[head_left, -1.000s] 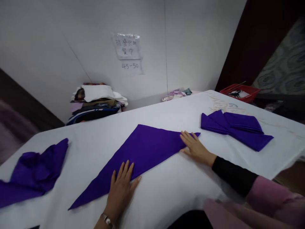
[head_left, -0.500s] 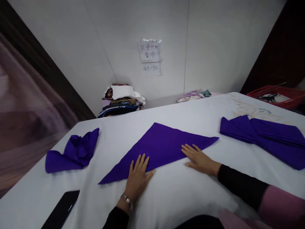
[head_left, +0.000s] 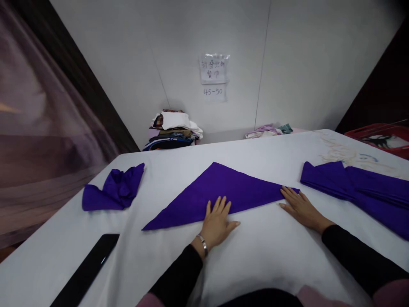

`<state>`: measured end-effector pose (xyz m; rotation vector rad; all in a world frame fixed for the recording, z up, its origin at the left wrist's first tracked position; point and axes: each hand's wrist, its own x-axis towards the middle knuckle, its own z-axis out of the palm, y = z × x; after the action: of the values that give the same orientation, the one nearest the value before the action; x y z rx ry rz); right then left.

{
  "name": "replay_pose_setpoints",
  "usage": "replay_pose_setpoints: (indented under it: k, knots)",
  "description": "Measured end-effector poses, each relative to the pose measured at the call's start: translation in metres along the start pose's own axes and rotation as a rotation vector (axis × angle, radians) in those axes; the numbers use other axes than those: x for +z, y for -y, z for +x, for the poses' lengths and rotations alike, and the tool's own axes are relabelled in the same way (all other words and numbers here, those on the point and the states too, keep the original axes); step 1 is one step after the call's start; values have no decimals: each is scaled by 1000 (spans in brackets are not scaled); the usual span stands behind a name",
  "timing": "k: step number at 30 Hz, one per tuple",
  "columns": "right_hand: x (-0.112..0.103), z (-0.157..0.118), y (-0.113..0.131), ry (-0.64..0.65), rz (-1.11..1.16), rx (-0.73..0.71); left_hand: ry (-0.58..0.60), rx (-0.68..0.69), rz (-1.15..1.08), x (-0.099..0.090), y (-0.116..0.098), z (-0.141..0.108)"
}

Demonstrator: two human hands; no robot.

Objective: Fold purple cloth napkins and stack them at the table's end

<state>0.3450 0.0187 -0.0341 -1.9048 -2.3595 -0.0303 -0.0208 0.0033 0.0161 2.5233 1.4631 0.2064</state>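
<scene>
A purple cloth napkin (head_left: 207, 192), folded into a triangle, lies flat on the white-covered table (head_left: 255, 256), its peak pointing away from me. My left hand (head_left: 217, 222) rests on the middle of its near edge, fingers flat and thumb spread out to the right. At the right-hand corner, my right hand (head_left: 298, 207) lies flat with its fingertips on the cloth. Neither hand grips anything. To the left stands a crumpled or shaped purple cloth (head_left: 115, 189). More folded purple cloths (head_left: 361, 183) lie overlapped on the right.
A black phone-like slab (head_left: 86, 268) lies at the near left. Beyond the far edge are a stack of folded clothes (head_left: 174, 130), a smaller cloth pile (head_left: 268, 131) and a red basket (head_left: 377, 135). Paper notes (head_left: 214, 74) hang on the wall; a sheer curtain (head_left: 47, 128) is at left.
Both hands have slid right along the napkin's near edge, the right one reaching the corner. The napkin keeps its triangle shape. My view has shifted slightly.
</scene>
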Motion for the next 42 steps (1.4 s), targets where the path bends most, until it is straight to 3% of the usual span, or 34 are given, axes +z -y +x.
replay_pose_setpoints:
  k: [3, 7, 10, 15, 19, 22, 25, 28, 32, 36, 42]
  knots:
    - [6, -1, -5, -1, -12, 1, -2, 35, -34, 9, -5, 5]
    - [19, -2, -15, -38, -13, -5, -23, -42, 20, 7, 24, -17]
    - [29, -3, -22, -77, -6, -17, -35, -206, 100, -4, 61, -52]
    - [38, -4, -31, -125, -11, -57, -106, -609, 232, -25, 125, -120]
    - [40, -4, -34, -138, -15, -94, -102, -784, 290, -32, 149, -145]
    - [40, -4, -34, -144, -18, -96, -117, -804, 327, -32, 144, -139]
    - [38, -2, -31, -132, -23, -70, -224, -776, 360, -31, 125, -117]
    - [33, -1, -28, -108, -29, -57, -283, -595, 339, -27, 100, -87]
    - [27, -1, -23, -104, -41, -52, -197, -368, 214, -16, 79, -55]
    - [23, -1, -19, -84, -49, -49, -139, -434, 146, -12, 93, -54]
    - [21, -1, -18, -70, -48, -40, -163, -696, 230, -23, 148, -94]
